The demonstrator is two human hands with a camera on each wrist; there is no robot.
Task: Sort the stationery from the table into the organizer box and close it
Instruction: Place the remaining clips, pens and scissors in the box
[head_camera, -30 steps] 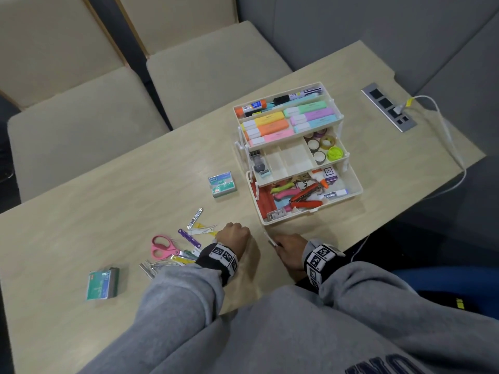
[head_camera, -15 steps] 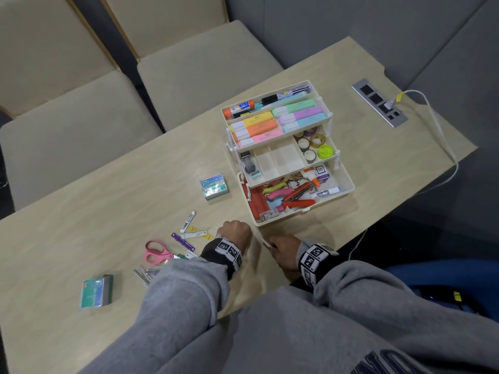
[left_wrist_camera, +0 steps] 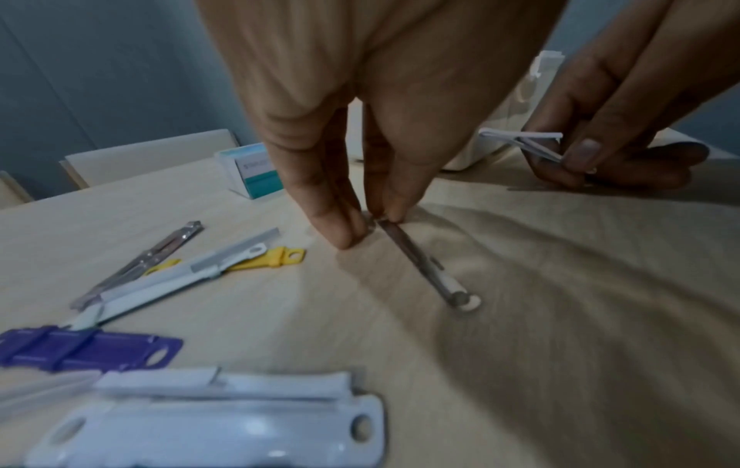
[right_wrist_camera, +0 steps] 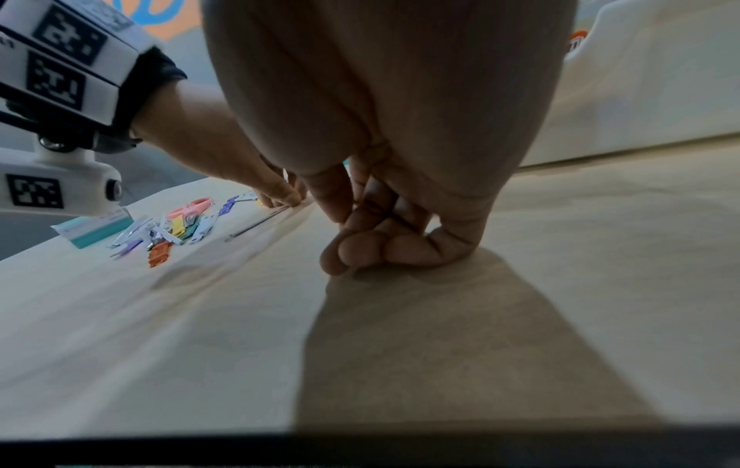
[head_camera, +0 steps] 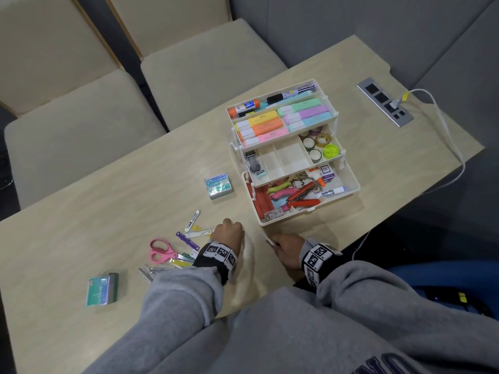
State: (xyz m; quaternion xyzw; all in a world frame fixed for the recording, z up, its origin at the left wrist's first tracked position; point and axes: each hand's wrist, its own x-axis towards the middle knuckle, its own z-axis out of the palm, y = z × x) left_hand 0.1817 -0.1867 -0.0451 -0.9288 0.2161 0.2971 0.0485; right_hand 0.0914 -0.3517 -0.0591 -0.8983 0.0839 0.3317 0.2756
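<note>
The white three-tier organizer box (head_camera: 354, 186) stands open at the table's middle right, with highlighters, tape rolls and a red stapler inside. My left hand (head_camera: 226, 232) reaches down to the table and pinches the far end of a thin metal fastener strip (left_wrist_camera: 420, 262) that lies flat. My right hand (head_camera: 285, 247), just right of it and in front of the box, pinches a white paper fastener (left_wrist_camera: 520, 141) between thumb and fingers, knuckles resting on the table (right_wrist_camera: 372, 247). Loose coloured fasteners (head_camera: 189, 240) and pink scissors (head_camera: 159, 251) lie left of the left hand.
Two teal staple boxes sit on the table, one (head_camera: 218, 186) left of the organizer and another (head_camera: 102, 288) near the front left. A power socket panel (head_camera: 384, 105) with a white cable (head_camera: 445, 130) is at the far right. Beige chairs (head_camera: 81, 125) stand behind the table.
Both hands stay in nearly the same place with the same holds. Only the head view has shifted slightly.
</note>
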